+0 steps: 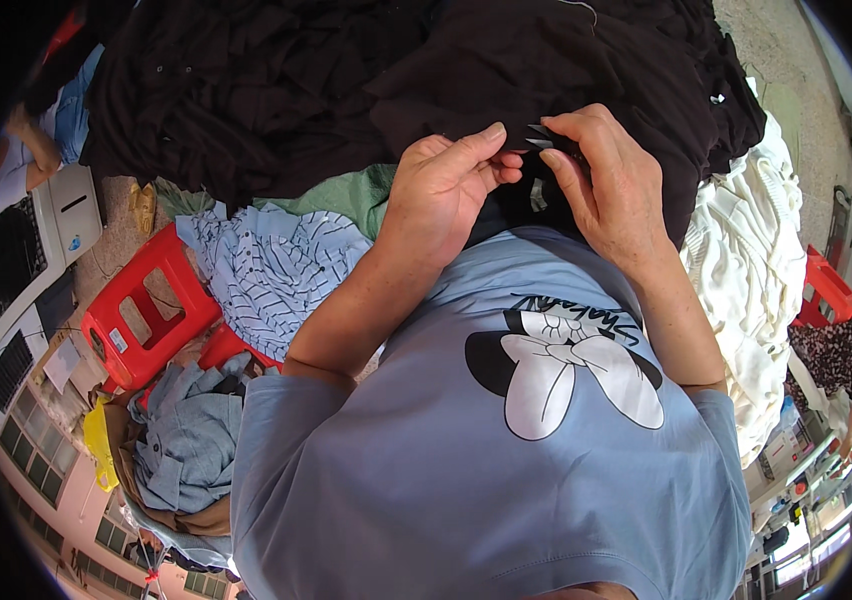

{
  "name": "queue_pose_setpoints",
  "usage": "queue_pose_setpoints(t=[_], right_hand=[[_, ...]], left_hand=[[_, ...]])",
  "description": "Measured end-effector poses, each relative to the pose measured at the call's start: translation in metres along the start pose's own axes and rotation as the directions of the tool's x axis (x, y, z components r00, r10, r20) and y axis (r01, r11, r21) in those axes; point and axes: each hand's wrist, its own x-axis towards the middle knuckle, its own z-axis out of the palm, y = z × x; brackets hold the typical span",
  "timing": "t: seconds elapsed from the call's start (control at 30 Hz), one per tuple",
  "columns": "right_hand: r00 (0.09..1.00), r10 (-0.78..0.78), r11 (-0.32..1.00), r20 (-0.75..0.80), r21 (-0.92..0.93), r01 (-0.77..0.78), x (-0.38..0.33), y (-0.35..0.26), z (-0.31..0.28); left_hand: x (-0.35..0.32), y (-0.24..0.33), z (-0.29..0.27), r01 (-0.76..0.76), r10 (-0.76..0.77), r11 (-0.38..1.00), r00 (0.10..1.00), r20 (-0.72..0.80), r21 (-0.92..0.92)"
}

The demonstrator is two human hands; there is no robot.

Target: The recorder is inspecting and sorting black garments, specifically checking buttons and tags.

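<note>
— What lies left of the dark pile?
— A red plastic stool (142,318), a striped pale-blue blouse (271,272) beside it, crumpled light-blue denim garments (189,438) below.
— And right?
— A heap of cream-white knit fabric (758,290); a white boxy machine (31,245) sits far left.

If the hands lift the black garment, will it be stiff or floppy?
Probably floppy: the black garment lies in soft folds and drapes over the pile. It likely bunches where the left hand and right hand pinch it. Probably not slippery, as the cloth looks matte.
</note>
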Motion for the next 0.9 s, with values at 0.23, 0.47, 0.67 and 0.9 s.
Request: queue_pose_setpoints(t=[0.23, 0.47, 0.67, 0.9], right_hand=[[0.998, -0.057, 0.998, -0.018, -0.029, 0.056, 0.005, -0.004, -0.008], [0.994, -0.105, 0.993, 0.025, -0.049, 0.106, 0.006, 0.004, -0.004], [0.989, -0.150, 0.985, -0.009, -0.092, 0.148, 0.005, 0.008, 0.001], [0.975, -0.221, 0.957, -0.019, -0.197, 0.213, 0.003, 0.011, 0.003]], left_hand=[[-0.001, -0.001, 0.000, -0.034, 0.034, 0.999, 0.999, 0.000, 0.039], [0.000, -0.002, 0.002, -0.021, 0.021, 0.999, 1.000, -0.011, 0.036], [0.000, -0.003, 0.001, -0.007, 0.007, 1.000, 1.000, -0.009, 0.030], [0.002, -0.006, -0.002, 0.014, -0.013, 1.000, 0.999, -0.033, 0.015]])
